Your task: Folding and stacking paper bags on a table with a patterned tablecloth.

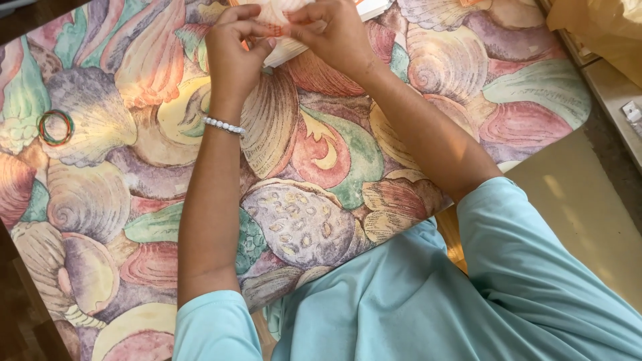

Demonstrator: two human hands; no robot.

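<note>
Both of my hands meet at the top of the head view. My left hand [234, 47] and my right hand [334, 30] pinch a small orange rubber band [275, 29] between their fingertips, over a stack of white cards or paper [287, 48] that lies on the table. A beaded white bracelet [224, 125] circles my left wrist. Part of the stack is hidden behind my fingers and cut off by the frame's top edge.
A cloth printed with large shells [321, 220] covers the table. A small bundle of coloured rubber bands [55, 127] lies at the far left. At the right, a beige floor [582, 207] and a counter edge [618, 100]. My light blue shirt fills the bottom.
</note>
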